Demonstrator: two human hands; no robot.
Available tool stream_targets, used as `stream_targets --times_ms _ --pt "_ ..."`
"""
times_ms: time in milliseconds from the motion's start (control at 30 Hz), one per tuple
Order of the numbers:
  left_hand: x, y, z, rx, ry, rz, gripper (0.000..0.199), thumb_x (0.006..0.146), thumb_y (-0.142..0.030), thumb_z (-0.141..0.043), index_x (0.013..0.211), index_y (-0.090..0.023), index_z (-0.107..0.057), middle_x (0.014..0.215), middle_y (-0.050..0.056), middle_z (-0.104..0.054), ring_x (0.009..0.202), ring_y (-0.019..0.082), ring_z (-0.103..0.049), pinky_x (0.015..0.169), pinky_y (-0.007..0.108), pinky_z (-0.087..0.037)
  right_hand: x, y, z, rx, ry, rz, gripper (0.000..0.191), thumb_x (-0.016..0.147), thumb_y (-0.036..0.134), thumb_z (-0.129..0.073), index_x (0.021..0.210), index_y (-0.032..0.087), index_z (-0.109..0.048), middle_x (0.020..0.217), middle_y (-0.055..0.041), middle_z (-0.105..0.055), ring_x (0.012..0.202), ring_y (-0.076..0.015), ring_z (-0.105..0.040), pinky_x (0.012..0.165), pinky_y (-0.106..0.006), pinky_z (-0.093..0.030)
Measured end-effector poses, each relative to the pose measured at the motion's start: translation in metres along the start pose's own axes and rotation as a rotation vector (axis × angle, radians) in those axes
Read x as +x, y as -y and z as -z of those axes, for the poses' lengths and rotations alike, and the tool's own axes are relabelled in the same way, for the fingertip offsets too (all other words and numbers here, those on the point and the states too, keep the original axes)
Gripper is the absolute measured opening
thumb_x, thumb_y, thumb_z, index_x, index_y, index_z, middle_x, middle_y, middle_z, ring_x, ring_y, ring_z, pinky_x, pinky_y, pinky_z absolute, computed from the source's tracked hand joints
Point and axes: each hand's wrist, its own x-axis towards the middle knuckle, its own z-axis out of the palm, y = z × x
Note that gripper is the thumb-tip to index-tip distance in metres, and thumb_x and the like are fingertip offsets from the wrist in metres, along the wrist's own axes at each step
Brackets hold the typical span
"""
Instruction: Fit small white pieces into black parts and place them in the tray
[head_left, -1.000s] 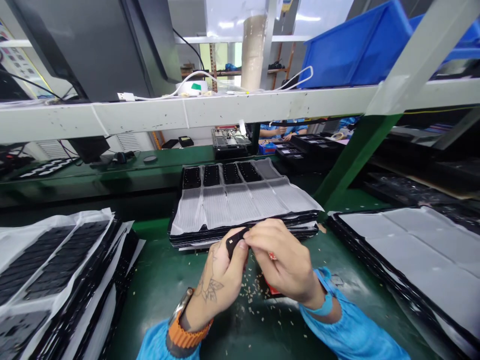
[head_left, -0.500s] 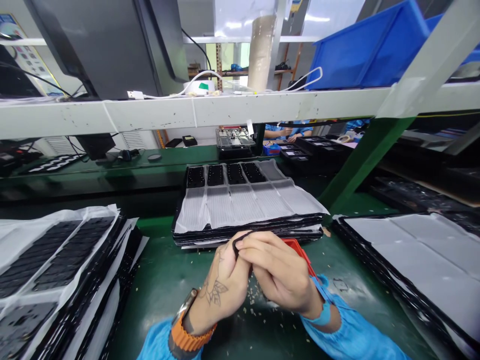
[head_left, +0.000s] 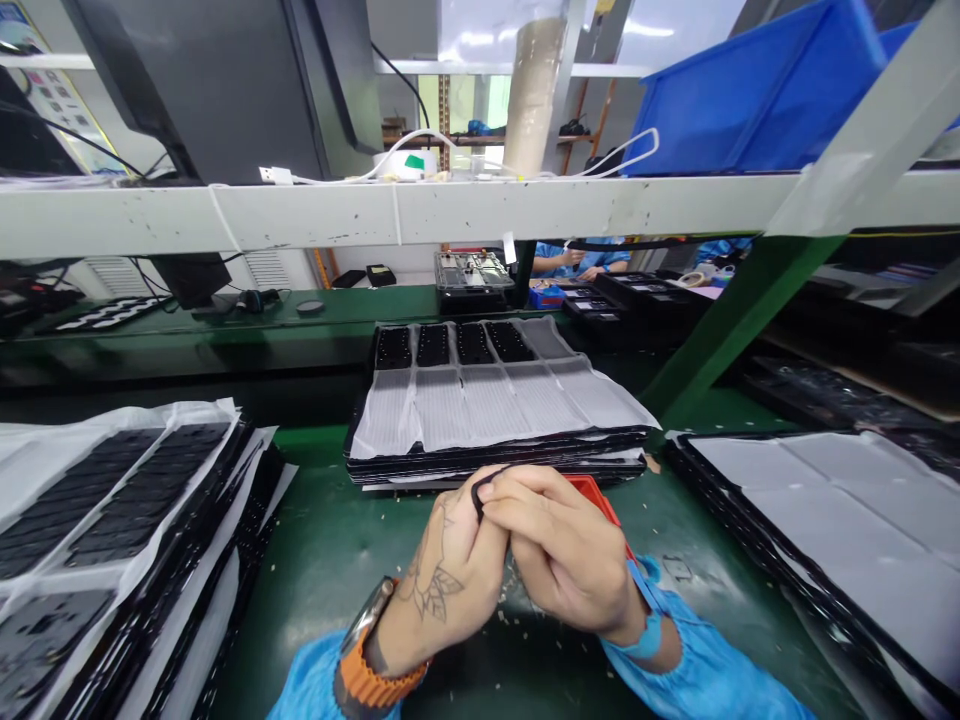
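Observation:
My left hand (head_left: 457, 560) is closed around a thin black part (head_left: 480, 490), of which only a curved edge shows between the fingers. Against that same part press the bent fingertips of my right hand (head_left: 570, 545). Both hands meet above the green mat (head_left: 330, 560), just in front of a stack of lined trays (head_left: 480, 410). The top tray there has several flat black pieces (head_left: 472, 343) in its back row. Partly hidden behind my right hand is a red tray (head_left: 596, 497). Small pale scraps (head_left: 517, 610) lie on the mat below.
Stacked trays with black parts (head_left: 142, 490) stand at the left. Another stack with white liners (head_left: 840, 500) is at the right. A white shelf beam (head_left: 465, 215) crosses above, bearing a blue bin (head_left: 757, 95). Farther back, a co-worker's sleeves and hands (head_left: 574, 260) show.
The camera view has shifted slightly. Both hands keep the same hold on the thin black part, with only a slight movement.

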Motion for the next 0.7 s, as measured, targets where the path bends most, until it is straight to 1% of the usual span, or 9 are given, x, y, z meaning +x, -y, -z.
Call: stream_targets --times_ms 133,267,400,533,633,700 --pt "0.007 -0.012 0.001 -0.093 0.074 0.106 0.032 0.1 -0.018 -0.046 0.118 -0.02 -0.072 0.115 0.011 -0.077 0.109 0.027 -0.072 0.093 0.037 -0.058 0.0 -0.001 0.0 -0.017 -0.006 -0.004 0.032 0.089 -0.007 -0.051 0.11 0.011 -0.067 0.099 -0.0119 -0.072 0.102 -0.0228 -0.066 0.086 -0.038 -0.064" --pt "0.011 -0.022 0.002 -0.215 0.117 0.13 0.036 0.1 -0.012 -0.042 0.118 -0.02 -0.071 0.112 0.005 -0.077 0.105 0.02 -0.071 0.091 0.03 -0.055 -0.001 -0.001 0.0 -0.034 -0.014 0.0 0.028 0.091 -0.004 -0.051 0.107 0.013 -0.067 0.096 -0.0108 -0.072 0.099 -0.0227 -0.067 0.083 -0.038 -0.065" --pt "0.013 -0.025 0.002 -0.28 0.141 0.134 0.033 0.1 -0.012 -0.042 0.113 -0.02 -0.072 0.106 0.002 -0.077 0.098 0.016 -0.069 0.086 0.025 -0.053 -0.003 -0.001 -0.001 -0.063 -0.024 0.008 0.025 0.091 -0.002 -0.052 0.102 0.014 -0.068 0.093 -0.0098 -0.073 0.095 -0.0217 -0.068 0.082 -0.037 -0.065" --pt "0.013 -0.024 0.002 -0.3 0.164 0.158 0.03 0.1 -0.012 -0.042 0.105 -0.02 -0.071 0.093 0.0 -0.073 0.082 0.014 -0.063 0.079 0.024 -0.05 -0.003 -0.001 -0.002 -0.099 -0.04 0.014 0.024 0.091 0.0 -0.051 0.099 0.015 -0.068 0.091 -0.0083 -0.074 0.088 -0.0201 -0.069 0.081 -0.035 -0.065" --pt "0.013 -0.025 0.002 -0.307 0.189 0.207 0.027 0.099 -0.013 -0.042 0.097 -0.019 -0.069 0.077 -0.003 -0.064 0.069 0.013 -0.054 0.069 0.025 -0.047 -0.003 -0.002 -0.002 -0.084 -0.048 0.037 0.023 0.09 0.0 -0.051 0.099 0.014 -0.068 0.089 -0.0087 -0.073 0.086 -0.0203 -0.068 0.079 -0.035 -0.065" --pt "0.013 -0.025 0.003 -0.317 0.205 0.221 0.025 0.099 -0.014 -0.043 0.091 -0.019 -0.066 0.072 -0.003 -0.059 0.065 0.013 -0.05 0.066 0.025 -0.045 -0.003 -0.003 -0.001 -0.075 -0.053 0.043 0.022 0.091 0.002 -0.052 0.099 0.014 -0.068 0.088 -0.0088 -0.073 0.085 -0.0205 -0.067 0.078 -0.036 -0.065"
